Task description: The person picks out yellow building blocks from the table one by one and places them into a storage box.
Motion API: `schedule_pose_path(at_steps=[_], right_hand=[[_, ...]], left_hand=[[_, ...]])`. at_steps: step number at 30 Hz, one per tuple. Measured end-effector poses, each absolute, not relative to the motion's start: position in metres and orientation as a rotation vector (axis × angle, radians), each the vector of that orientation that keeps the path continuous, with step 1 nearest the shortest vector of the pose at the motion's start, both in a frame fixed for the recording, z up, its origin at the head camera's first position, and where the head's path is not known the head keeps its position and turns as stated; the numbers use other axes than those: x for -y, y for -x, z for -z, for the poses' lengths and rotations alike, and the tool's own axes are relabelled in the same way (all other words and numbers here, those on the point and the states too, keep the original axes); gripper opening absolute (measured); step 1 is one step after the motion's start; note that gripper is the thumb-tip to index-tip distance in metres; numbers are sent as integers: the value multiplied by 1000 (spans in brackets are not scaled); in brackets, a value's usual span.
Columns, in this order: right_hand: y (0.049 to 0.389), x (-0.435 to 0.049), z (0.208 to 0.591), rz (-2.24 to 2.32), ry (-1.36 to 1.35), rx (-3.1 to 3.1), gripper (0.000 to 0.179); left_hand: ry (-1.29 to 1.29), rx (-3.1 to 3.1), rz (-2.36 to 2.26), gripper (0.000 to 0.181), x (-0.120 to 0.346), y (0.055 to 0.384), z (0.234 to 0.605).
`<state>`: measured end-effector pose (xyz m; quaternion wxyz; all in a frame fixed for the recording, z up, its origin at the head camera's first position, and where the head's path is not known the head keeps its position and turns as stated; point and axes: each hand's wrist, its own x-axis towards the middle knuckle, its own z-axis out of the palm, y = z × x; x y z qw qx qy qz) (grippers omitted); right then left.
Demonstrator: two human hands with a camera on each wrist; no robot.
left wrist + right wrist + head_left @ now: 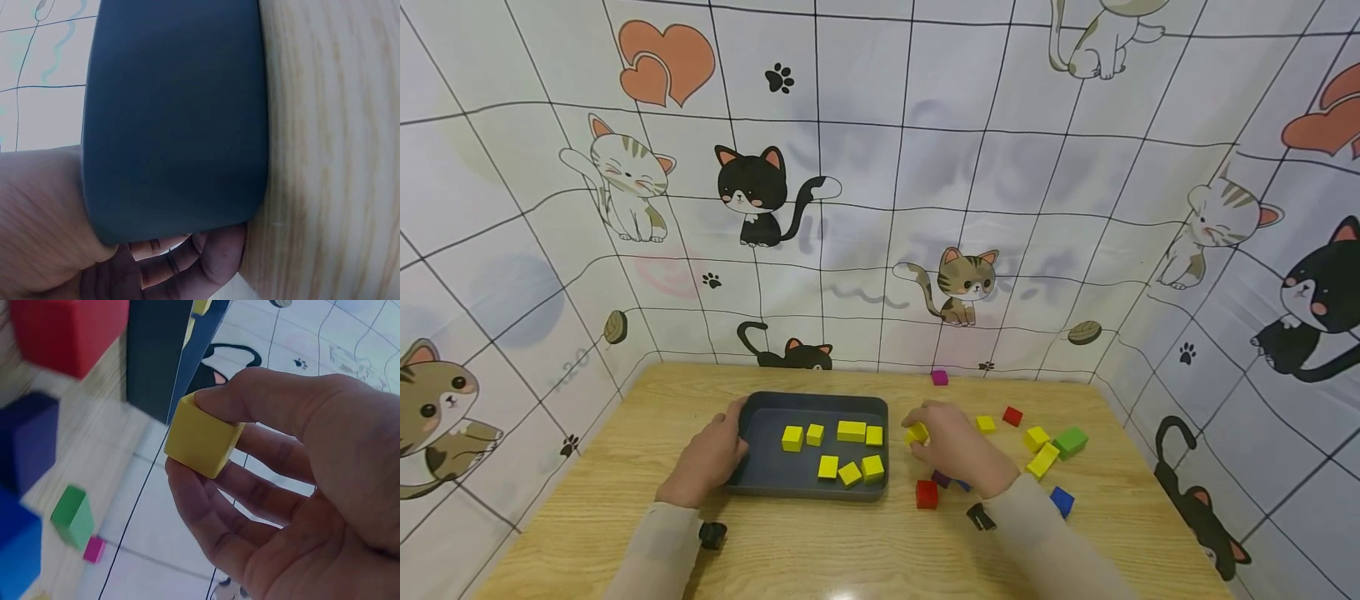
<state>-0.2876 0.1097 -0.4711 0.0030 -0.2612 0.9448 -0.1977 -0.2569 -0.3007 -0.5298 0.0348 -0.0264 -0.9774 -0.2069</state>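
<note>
A dark grey rectangular tray (808, 492) rests on the table with several yellow blocks, among them a longer one (852, 431), lying inside. My left hand (711, 452) grips the tray's left end; the left wrist view shows curled fingers by the tray wall (175, 125). Just off the tray's right side, my right hand (958, 446) pinches a yellow cube (203, 437) between thumb and fingers, held up off the table. Under and beside that hand lie a red cube (927, 494), a dark purple block (28, 440) and a blue block (15, 550), partly hidden in the head view.
Farther right are several yellow blocks (1042, 460), a green block (1070, 442), a small red one (1012, 416) and a blue one (1062, 502). A magenta cube (939, 377) sits at the table's back edge. Cat-printed sheeting (865, 167) surrounds the wooden table (820, 550).
</note>
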Motion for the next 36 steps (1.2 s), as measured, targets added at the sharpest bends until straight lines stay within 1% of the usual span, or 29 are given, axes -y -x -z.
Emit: schedule_pose_path(at_steps=[4, 8, 17, 31, 36], right_hand=[[290, -94, 472, 678, 869, -2912, 33], [290, -78, 473, 707, 942, -2892, 32], [294, -45, 481, 622, 989, -2867, 35], [296, -22, 491, 601, 1052, -2804, 35], [296, -17, 495, 545, 1115, -2816, 35]], left_hand=[[73, 3008, 643, 75, 300, 258, 530], [71, 3008, 653, 75, 300, 257, 529], [66, 3008, 661, 75, 301, 258, 530], [59, 3014, 660, 75, 302, 259, 531], [58, 3018, 659, 75, 302, 259, 532]])
